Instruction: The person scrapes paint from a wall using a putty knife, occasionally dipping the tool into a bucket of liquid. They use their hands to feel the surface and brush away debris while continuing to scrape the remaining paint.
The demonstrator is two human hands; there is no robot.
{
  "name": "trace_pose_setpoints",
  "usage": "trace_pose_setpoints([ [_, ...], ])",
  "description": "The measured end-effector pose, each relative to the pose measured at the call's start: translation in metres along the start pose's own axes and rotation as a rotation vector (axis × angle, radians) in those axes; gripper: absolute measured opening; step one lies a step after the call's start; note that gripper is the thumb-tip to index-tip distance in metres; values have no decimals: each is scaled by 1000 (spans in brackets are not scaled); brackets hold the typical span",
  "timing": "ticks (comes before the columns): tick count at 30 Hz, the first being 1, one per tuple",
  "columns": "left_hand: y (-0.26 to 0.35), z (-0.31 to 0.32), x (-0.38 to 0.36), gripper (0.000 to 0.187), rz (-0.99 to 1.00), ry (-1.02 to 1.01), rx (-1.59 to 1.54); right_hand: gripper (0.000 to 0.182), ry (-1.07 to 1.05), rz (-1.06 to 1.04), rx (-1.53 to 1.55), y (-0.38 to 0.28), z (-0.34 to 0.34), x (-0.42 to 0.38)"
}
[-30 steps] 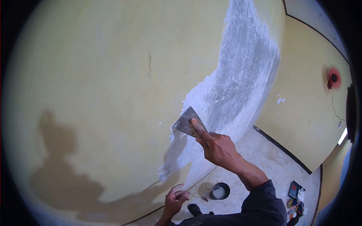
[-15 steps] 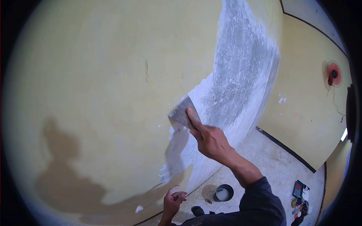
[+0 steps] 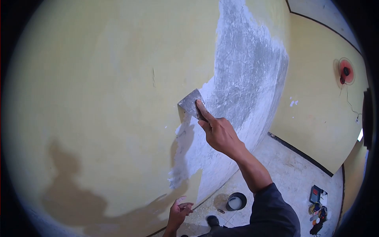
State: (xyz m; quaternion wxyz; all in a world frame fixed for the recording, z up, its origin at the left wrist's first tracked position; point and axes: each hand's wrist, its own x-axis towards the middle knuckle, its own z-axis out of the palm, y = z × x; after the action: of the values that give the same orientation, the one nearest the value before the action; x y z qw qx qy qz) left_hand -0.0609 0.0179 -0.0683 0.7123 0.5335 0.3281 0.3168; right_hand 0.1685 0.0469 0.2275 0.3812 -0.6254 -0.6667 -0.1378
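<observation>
Over by the yellow wall (image 3: 118, 87), the person's right hand (image 3: 221, 134) grips a flat scraper (image 3: 190, 104), forefinger laid along its blade, at the ragged edge of a grey-white patch (image 3: 252, 71). The left hand (image 3: 178, 212) hangs lower beside the wall, fingers loosely curled. A dark bucket (image 3: 240, 194) of pale stuff stands on the floor (image 3: 288, 170); a red fan (image 3: 346, 65) hangs across the room.

Pale yellow wall (image 3: 110, 91), mottled grey-white patch (image 3: 244, 71), grey scraper (image 3: 190, 102), red fan (image 3: 346, 71), black bucket (image 3: 244, 200)
</observation>
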Motion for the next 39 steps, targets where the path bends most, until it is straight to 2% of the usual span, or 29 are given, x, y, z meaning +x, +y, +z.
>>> trace_pose_setpoints([
  [1,1,2,-7,57,-8,1,1,58,-49,57,-24,-6,-5,-4],
  [6,-6,6,-43,57,0,45,36,57,-82,64,-54,13,2,-21],
  [8,-21,5,-55,58,5,127,-1,57,-105,65,-27,14,-1,-11],
  [14,-47,45,-76,57,-20,266,12,61,-21,-25,-84,36,1,-12],
  [16,-47,64,-87,57,-12,300,-27,62,-52,-76,-85,52,10,-31],
  [18,-56,81,-92,57,-10,321,-70,63,-206,-67,-230,59,15,-43],
  [25,-69,87,-103,59,-93,301,-79,63,-136,-191,-283,66,17,-31],
  [28,-65,68,-92,60,-95,193,-29,63,-151,-204,-295,43,11,-17],
  [31,-51,50,-77,63,-121,117,30,64,-217,-140,-351,37,0,-24],
  [34,-43,26,-67,62,-24,82,43,65,-252,-59,-367,44,9,-35],
  [39,-34,3,-48,60,-72,72,55,69,-253,-81,-382,35,9,-28],
])
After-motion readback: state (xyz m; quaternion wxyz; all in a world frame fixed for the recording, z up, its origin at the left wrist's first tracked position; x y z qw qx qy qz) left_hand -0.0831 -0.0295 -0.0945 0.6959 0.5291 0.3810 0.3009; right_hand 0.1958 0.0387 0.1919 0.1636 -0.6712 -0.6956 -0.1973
